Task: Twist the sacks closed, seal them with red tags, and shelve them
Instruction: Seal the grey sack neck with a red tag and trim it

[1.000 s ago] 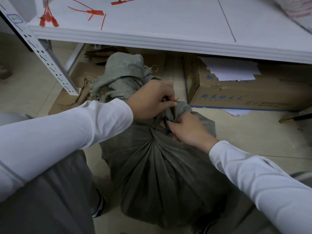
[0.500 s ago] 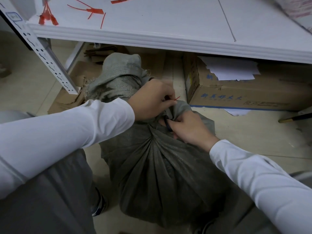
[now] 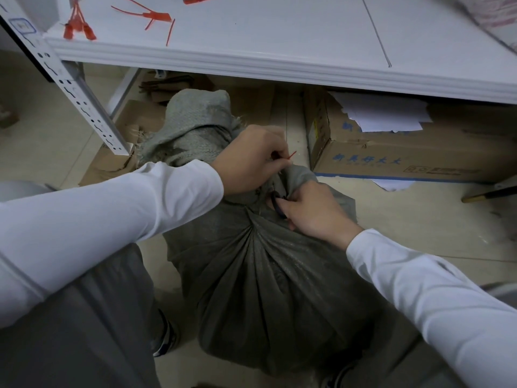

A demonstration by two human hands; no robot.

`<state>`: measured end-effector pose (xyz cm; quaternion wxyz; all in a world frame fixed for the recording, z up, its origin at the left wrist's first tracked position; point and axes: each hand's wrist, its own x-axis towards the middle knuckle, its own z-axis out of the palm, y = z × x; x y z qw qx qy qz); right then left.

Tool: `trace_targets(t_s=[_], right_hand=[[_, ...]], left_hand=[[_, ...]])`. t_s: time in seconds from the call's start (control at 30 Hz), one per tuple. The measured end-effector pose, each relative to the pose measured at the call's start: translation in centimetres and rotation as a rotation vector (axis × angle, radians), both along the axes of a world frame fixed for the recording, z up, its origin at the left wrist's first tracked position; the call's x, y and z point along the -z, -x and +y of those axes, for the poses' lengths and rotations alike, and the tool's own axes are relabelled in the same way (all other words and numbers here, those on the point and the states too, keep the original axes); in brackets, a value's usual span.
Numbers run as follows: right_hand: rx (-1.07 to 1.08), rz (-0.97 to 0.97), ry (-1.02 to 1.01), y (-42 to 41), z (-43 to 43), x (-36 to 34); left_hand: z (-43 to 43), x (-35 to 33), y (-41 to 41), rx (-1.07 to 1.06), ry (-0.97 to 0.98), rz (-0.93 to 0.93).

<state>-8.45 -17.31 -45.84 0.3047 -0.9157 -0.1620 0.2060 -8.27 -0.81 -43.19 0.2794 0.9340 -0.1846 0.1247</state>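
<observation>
A full grey-green woven sack (image 3: 268,289) stands on the floor between my legs, its neck gathered into a twist. My left hand (image 3: 251,161) grips the top of the twisted neck and pinches a thin red tag (image 3: 289,156), whose tip sticks out past my fingers. My right hand (image 3: 310,211) holds the neck just below, fingers curled at a dark loop around the fabric. The sack's loose mouth (image 3: 195,124) flops back toward the shelf. Most of the tag is hidden by my fingers.
A white shelf (image 3: 279,63) spans the top, with spare red tags (image 3: 81,26) lying at its left end. Its perforated post (image 3: 84,102) slants down at the left. A cardboard box (image 3: 405,147) with papers sits under the shelf on the right. Flattened cardboard lies behind the sack.
Both hands stay at the sack's neck with only small finger shifts. The red tag tip stays in nearly the same spot.
</observation>
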Motion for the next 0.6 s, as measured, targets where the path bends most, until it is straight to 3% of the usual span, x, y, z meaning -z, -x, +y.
trace_targets(t_s=[0.6], right_hand=[[-0.024,-0.067,0.032,-0.14,-0.32,-0.38]], left_hand=[[-0.06,0.35,-0.76,-0.162,0.046,-0.003]])
